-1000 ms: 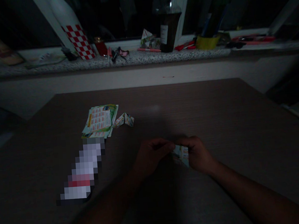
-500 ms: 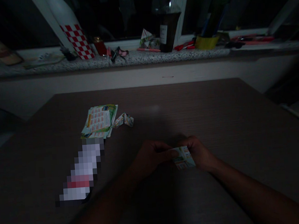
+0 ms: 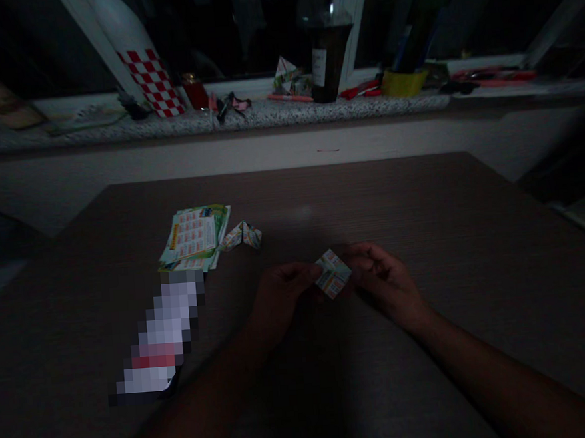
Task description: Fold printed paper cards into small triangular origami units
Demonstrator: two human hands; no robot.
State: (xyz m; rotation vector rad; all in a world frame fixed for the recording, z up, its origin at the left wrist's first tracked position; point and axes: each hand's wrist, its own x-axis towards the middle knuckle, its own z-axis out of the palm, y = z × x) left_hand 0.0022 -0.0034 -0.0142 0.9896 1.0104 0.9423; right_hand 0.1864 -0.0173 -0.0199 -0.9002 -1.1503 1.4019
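Note:
A small folded paper (image 3: 333, 274) with printed coloured blocks on pale green is held up over the table, turned like a diamond. My left hand (image 3: 284, 299) pinches its left corner between thumb and fingers. At the opposite corner is my right hand (image 3: 390, 282), its thumb tip against the edge and its other fingers curled behind. To the left lies a loose stack of printed sheets (image 3: 192, 236) in green, white and yellow. Beside that stack rests a folded paper piece (image 3: 243, 236) with a peaked shape.
A blurred-out phone-like object (image 3: 165, 334) lies on the brown table (image 3: 421, 196), left of my forearms. Along the granite sill (image 3: 265, 117) stand a red-and-white checkered bottle (image 3: 149, 75), a dark cup (image 3: 326, 63), a green bottle (image 3: 422, 30) and small clutter.
The folded paper has risen a little away from me and turned from a slanted sheet to a smaller-looking diamond. Both hands moved with it; the right hand shows more of its fingers.

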